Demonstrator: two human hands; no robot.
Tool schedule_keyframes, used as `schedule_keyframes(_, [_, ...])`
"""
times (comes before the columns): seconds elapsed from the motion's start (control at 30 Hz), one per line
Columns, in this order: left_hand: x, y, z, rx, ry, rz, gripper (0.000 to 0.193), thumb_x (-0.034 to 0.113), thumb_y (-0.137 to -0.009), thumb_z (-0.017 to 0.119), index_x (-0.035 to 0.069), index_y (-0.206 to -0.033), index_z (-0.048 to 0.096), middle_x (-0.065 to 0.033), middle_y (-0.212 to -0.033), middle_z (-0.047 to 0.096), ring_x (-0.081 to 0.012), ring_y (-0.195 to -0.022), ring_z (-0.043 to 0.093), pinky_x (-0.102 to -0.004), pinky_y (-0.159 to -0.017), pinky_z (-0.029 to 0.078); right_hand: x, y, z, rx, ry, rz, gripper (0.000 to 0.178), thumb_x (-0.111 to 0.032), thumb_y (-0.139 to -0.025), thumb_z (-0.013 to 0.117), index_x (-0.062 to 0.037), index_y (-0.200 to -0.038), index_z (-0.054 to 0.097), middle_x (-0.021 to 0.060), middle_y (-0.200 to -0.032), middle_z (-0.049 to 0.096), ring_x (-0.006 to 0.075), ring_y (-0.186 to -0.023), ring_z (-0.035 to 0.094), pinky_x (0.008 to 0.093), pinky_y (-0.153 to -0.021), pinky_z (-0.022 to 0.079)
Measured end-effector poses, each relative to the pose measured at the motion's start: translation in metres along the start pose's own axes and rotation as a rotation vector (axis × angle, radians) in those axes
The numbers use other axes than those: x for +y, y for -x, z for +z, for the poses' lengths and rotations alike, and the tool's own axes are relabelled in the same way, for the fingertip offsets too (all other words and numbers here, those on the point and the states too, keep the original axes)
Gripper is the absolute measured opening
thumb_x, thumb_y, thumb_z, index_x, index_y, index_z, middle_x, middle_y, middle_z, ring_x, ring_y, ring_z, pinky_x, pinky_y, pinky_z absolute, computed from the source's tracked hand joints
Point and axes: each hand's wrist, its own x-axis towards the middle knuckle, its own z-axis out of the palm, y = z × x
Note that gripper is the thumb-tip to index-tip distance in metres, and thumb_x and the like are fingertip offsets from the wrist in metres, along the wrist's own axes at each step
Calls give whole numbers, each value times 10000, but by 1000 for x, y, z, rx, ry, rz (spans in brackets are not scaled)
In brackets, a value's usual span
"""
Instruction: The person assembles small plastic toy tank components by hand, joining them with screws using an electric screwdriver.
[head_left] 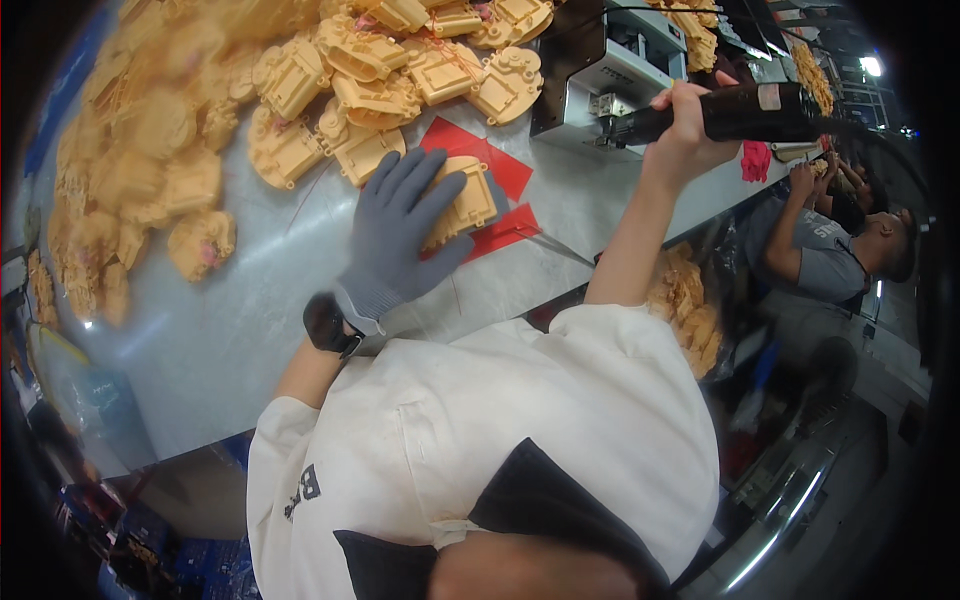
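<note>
My left hand, in a grey glove, lies flat with fingers spread at the left edge of a yellow plastic housing. Its index finger and thumb reach along that housing, partly covering it. Under and around the part are red sheets on the table. Bare and closed, my right hand grips a black electric screwdriver. The tool lies sideways, its tip up against the front of a grey metal box, a screw feeder by its look. Whether the tip touches a screw is too small to tell.
Many yellow housings with thin red wires pile up across the grey table. Tweezers or a similar thin metal tool lies by the red sheet. More yellow parts sit below the table edge. Another person works at right.
</note>
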Motion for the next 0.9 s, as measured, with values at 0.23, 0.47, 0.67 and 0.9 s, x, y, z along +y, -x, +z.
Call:
schedule_keyframes(0.23, [-25, 20, 29, 256, 165, -134, 660, 283, -585, 772, 121, -1171, 514, -180, -1223, 458, -369, -1075, 484, -445, -895, 404, -31, 37, 14, -181, -284, 338, 387, 60, -691, 553, 24, -1050, 412, 72, -601, 527, 165, -471, 504, 285, -521, 442])
schedule_keyframes(0.47, [-28, 21, 20, 168, 183, -67, 751, 295, -549, 803, 139, -1217, 497, -192, -1291, 416, -359, -1114, 483, -430, -899, 434, -92, 96, 43, -507, -323, 169, 500, -9, -733, 523, -19, -1193, 329, 84, -628, 461, 188, -489, 464, 344, -528, 413])
schedule_keyframes(0.67, [-28, 25, 20, 182, 229, -86, 718, 338, -556, 795, 142, -1186, 512, -154, -1274, 437, -351, -1139, 450, -447, -934, 382, -80, 103, 47, -499, -237, 265, 465, -10, -733, 529, -28, -1163, 352, 74, -608, 460, 177, -478, 455, 335, -518, 410])
schedule_keyframes(0.9, [-30, 26, 19, 174, 205, -76, 729, 380, -570, 795, 136, -1193, 505, -169, -1279, 431, -346, -1128, 467, -443, -926, 395, -75, 107, 50, -466, -307, 307, 450, 33, -717, 549, -41, -1122, 366, 71, -615, 483, 162, -479, 468, 305, -509, 424])
